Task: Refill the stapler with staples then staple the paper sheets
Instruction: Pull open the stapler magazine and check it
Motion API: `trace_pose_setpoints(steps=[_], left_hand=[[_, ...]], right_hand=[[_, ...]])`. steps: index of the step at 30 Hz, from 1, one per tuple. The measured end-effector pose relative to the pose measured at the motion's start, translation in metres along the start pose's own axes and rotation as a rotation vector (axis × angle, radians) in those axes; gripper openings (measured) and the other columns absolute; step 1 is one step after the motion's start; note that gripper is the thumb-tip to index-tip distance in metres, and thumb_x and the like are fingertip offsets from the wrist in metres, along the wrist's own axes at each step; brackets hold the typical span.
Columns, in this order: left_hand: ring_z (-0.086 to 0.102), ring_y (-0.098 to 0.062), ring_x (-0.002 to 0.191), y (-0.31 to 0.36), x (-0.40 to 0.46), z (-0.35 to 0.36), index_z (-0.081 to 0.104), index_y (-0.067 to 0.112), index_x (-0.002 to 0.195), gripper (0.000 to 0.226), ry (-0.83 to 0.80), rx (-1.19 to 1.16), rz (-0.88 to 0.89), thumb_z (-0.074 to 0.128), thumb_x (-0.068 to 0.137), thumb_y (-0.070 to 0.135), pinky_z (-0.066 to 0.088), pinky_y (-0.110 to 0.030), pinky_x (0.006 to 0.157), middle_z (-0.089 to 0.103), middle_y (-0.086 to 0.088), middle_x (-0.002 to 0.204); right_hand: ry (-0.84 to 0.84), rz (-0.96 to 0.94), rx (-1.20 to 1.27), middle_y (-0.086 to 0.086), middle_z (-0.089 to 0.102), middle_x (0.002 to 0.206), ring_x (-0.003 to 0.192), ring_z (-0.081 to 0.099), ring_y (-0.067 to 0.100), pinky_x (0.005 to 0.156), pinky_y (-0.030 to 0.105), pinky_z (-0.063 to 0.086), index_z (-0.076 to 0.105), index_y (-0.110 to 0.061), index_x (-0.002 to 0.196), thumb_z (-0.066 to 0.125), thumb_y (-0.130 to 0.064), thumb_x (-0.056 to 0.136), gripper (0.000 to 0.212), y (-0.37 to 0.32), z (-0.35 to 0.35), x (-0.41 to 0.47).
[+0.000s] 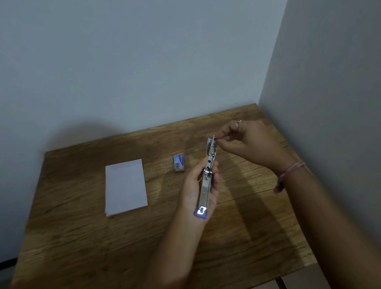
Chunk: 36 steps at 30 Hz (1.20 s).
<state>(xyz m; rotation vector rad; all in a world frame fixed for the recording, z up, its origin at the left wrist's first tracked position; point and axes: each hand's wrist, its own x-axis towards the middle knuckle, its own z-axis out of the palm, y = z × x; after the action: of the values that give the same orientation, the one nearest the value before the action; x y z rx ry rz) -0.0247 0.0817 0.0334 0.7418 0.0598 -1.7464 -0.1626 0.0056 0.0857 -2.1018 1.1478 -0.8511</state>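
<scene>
My left hand (pixel 198 187) holds a metal stapler (pixel 207 175) with blue ends above the wooden table (pixel 100 244), its long axis pointing away from me. My right hand (pixel 248 143) pinches the far tip of the stapler with thumb and fingertips; whether staples are between them I cannot tell. A small blue staple box (pixel 179 162) lies on the table just left of the stapler. A stack of white paper sheets (pixel 125 187) lies flat further left.
The table stands in a corner, with a wall behind it and another wall (pixel 338 97) close along its right edge. The table's front right edge shows near the bottom, with floor beyond.
</scene>
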Motion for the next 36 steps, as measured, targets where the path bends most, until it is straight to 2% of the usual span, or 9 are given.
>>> trace_pose_setpoints(steps=[2, 8, 17, 21, 24, 26, 29, 31, 36], left_hand=[[0.065, -0.011, 0.051, 0.001, -0.001, 0.0, 0.077, 0.001, 0.079, 0.02, -0.001, 0.017, -0.004, 0.074, 0.069, 0.018, 0.055, -0.019, 0.047, 0.07, -0.009, 0.07], [0.066, -0.011, 0.053, 0.002, -0.001, 0.001, 0.067, 0.0, 0.099, 0.03, 0.016, 0.005, 0.002, 0.071, 0.074, 0.016, 0.055, -0.019, 0.047, 0.069, -0.009, 0.07], [0.066, -0.011, 0.055, 0.001, -0.002, -0.003, 0.065, -0.002, 0.106, 0.03, 0.017, -0.039, -0.017, 0.068, 0.079, 0.013, 0.056, -0.019, 0.048, 0.069, -0.01, 0.072], [0.066, -0.011, 0.055, 0.0, 0.0, -0.003, 0.064, -0.001, 0.11, 0.033, 0.026, -0.063, -0.026, 0.067, 0.081, 0.014, 0.055, -0.019, 0.048, 0.069, -0.011, 0.072], [0.066, -0.011, 0.054, 0.0, 0.002, 0.0, 0.065, -0.001, 0.105, 0.035, 0.023, -0.1, -0.033, 0.069, 0.074, 0.014, 0.056, -0.019, 0.047, 0.069, -0.011, 0.072], [0.067, -0.011, 0.054, 0.002, 0.003, 0.001, 0.068, -0.001, 0.097, 0.03, 0.014, -0.109, -0.026, 0.07, 0.071, 0.014, 0.056, -0.02, 0.049, 0.069, -0.011, 0.072], [0.068, -0.012, 0.056, 0.002, 0.003, 0.003, 0.076, -0.001, 0.077, 0.015, 0.019, -0.061, -0.017, 0.07, 0.076, 0.013, 0.057, -0.02, 0.05, 0.071, -0.01, 0.072], [0.069, -0.012, 0.058, 0.002, 0.002, 0.003, 0.077, 0.001, 0.071, 0.019, 0.031, 0.002, -0.009, 0.068, 0.082, 0.014, 0.057, -0.02, 0.052, 0.073, -0.008, 0.073], [0.071, -0.013, 0.061, 0.004, 0.002, 0.006, 0.07, -0.002, 0.09, 0.016, 0.046, -0.011, -0.02, 0.064, 0.088, 0.013, 0.059, -0.021, 0.057, 0.073, -0.009, 0.075]], right_hand=[[0.004, -0.001, -0.01, -0.01, 0.071, 0.081, 0.074, 0.065, -0.004, 0.068, 0.006, 0.046, 0.072, -0.016, 0.085, 0.073, -0.014, 0.082, 0.004, -0.002, 0.0, 0.002], [-0.013, 0.039, -0.032, -0.01, 0.07, 0.077, 0.071, 0.064, -0.002, 0.064, 0.008, 0.046, 0.071, -0.018, 0.083, 0.073, -0.017, 0.082, 0.002, 0.0, 0.003, 0.004], [-0.046, 0.086, -0.064, -0.002, 0.072, 0.084, 0.082, 0.069, 0.015, 0.077, 0.028, 0.053, 0.07, -0.019, 0.084, 0.074, -0.015, 0.082, 0.006, 0.005, 0.01, 0.006], [-0.041, 0.096, -0.04, -0.004, 0.072, 0.082, 0.082, 0.069, 0.013, 0.075, 0.025, 0.053, 0.069, -0.022, 0.08, 0.075, -0.014, 0.081, 0.01, 0.006, 0.009, 0.008], [-0.078, 0.109, -0.012, -0.007, 0.072, 0.085, 0.081, 0.068, 0.003, 0.075, 0.017, 0.051, 0.07, -0.023, 0.081, 0.073, -0.013, 0.082, 0.01, 0.006, 0.011, 0.008], [-0.104, 0.117, 0.062, -0.008, 0.072, 0.087, 0.081, 0.067, -0.004, 0.075, 0.011, 0.049, 0.07, -0.022, 0.083, 0.072, -0.01, 0.083, 0.012, 0.007, 0.014, 0.007], [-0.058, 0.161, 0.278, -0.001, 0.073, 0.095, 0.087, 0.07, 0.005, 0.082, 0.019, 0.054, 0.069, -0.008, 0.092, 0.071, -0.005, 0.083, 0.01, 0.009, 0.016, 0.006], [-0.015, 0.179, 0.426, 0.001, 0.073, 0.096, 0.087, 0.07, 0.008, 0.08, 0.021, 0.055, 0.066, -0.005, 0.097, 0.068, 0.0, 0.084, 0.014, 0.01, 0.019, 0.005], [0.034, 0.285, 0.719, 0.007, 0.073, 0.095, 0.087, 0.07, 0.016, 0.084, 0.032, 0.057, 0.06, -0.008, 0.109, 0.065, 0.005, 0.084, 0.028, 0.016, 0.028, 0.0]])
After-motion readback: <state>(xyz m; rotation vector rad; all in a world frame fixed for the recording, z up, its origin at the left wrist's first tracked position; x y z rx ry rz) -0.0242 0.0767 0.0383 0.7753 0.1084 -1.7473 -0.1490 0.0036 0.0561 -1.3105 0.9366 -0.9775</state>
